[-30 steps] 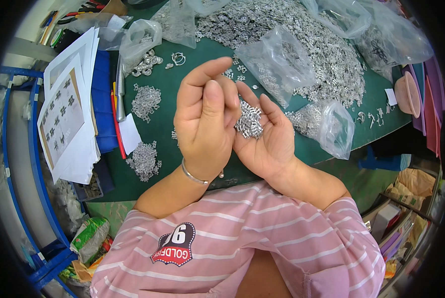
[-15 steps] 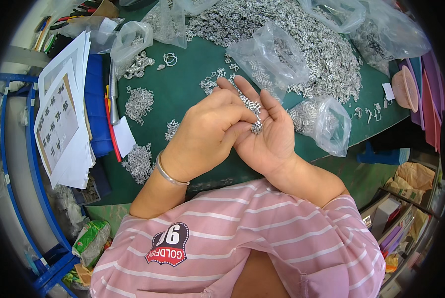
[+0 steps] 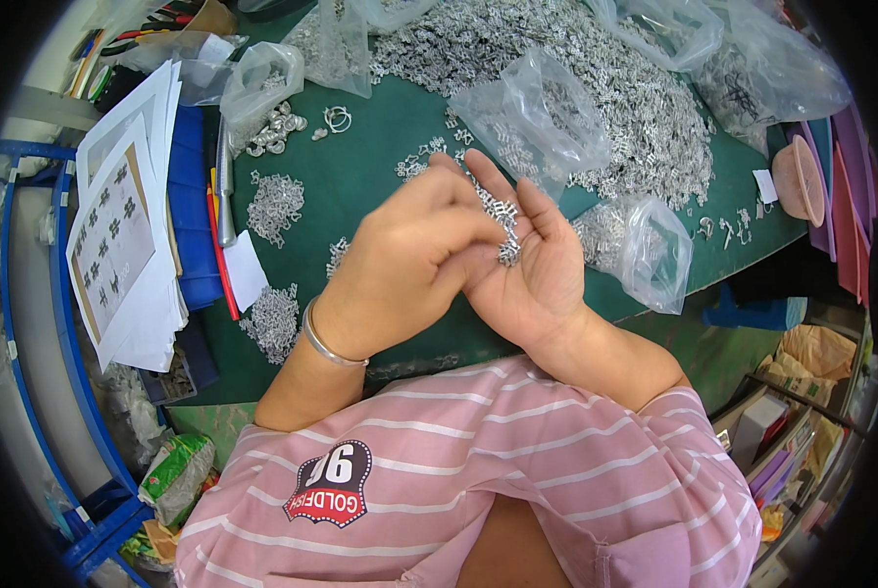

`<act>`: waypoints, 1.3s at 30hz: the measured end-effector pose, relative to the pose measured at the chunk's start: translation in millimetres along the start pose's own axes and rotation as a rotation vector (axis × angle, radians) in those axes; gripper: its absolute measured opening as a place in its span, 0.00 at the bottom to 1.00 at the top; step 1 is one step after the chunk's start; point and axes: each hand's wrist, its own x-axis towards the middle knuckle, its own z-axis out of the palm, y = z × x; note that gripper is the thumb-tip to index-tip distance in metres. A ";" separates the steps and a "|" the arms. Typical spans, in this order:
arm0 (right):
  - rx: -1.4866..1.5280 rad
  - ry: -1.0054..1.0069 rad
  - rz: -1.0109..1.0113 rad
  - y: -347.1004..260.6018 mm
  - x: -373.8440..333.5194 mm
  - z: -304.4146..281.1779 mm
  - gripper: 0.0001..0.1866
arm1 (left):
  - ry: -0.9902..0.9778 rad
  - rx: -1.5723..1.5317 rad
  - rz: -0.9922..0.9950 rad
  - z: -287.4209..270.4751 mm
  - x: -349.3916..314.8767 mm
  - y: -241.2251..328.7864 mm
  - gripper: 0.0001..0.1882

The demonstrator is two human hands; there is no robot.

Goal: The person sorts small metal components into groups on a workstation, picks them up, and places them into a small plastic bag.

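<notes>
Several small silver metal pieces (image 3: pixel 502 216) lie in the cupped palm of my right hand (image 3: pixel 545 279), which is turned upward with its fingers curled round them. My left hand (image 3: pixel 404 255), wearing a silver bangle (image 3: pixel 326 343), reaches over that palm. Its thumb and forefinger are pinched at the pieces; the exact piece between the tips is hidden. Both hands hover above the near part of the green table (image 3: pixel 360 137). Just beyond them is a loose scatter of like pieces (image 3: pixel 419 157), with a clear plastic bag (image 3: pixel 537 113) of pieces to its right.
A large heap of silver pieces (image 3: pixel 645 137) covers the back right. Smaller piles (image 3: pixel 275 208) lie on the left, beside printed sheets (image 3: pixel 115 235) and a blue bin (image 3: pixel 196 196). An opened clear bag (image 3: pixel 654 255) sits near the right edge, with a pink bowl (image 3: pixel 798 181) farther right.
My left hand has shifted slightly left, and its fingertips have drawn back a little over the right palm. The right hand stays cupped in nearly the same place.
</notes>
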 end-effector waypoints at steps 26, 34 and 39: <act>-0.069 -0.031 -0.016 -0.3 35.7 21.1 0.26 | 0.339 -1.259 -0.568 -12.7 1.6 -7.9 0.08; -0.028 -0.001 -0.057 -6.8 38.4 14.3 0.24 | 0.579 -1.408 -0.511 -17.7 1.1 -23.7 0.08; 0.011 0.000 -0.047 -8.0 35.6 20.7 0.23 | 1.009 -1.477 -0.440 -70.2 19.8 -72.9 0.07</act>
